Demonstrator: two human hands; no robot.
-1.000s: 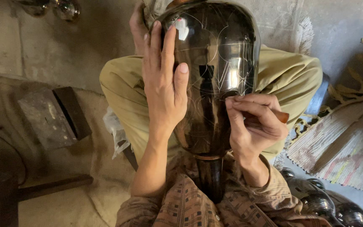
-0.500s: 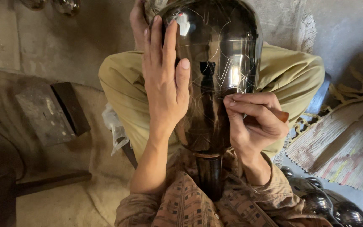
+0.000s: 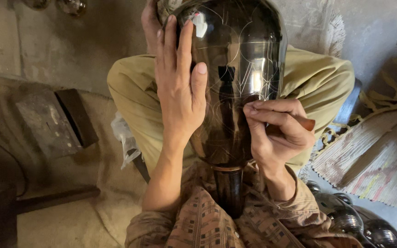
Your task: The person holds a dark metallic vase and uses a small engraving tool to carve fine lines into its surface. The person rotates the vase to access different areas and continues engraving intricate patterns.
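A large dark shiny metal vase (image 3: 240, 78) lies across my lap, its narrow neck (image 3: 228, 188) pointing toward me. Thin scratched lines cross its polished belly. My left hand (image 3: 178, 87) lies flat on the vase's left side with fingers spread, steadying it. My right hand (image 3: 276, 131) is closed around a small tool with a brown wooden handle (image 3: 306, 123); its tip rests on the vase's surface near the lower right of the belly. My knees in olive trousers (image 3: 318, 78) sit under the vase.
A dark metal block (image 3: 56, 121) lies on the dusty floor at left. A woven mat (image 3: 373, 156) is at right. Several shiny round metal vessels (image 3: 359, 225) sit at bottom right. A white plastic scrap (image 3: 125, 140) lies by my left leg.
My right hand has shifted very slightly on the vase's surface with the tool. The left hand stays pressed on the vase.
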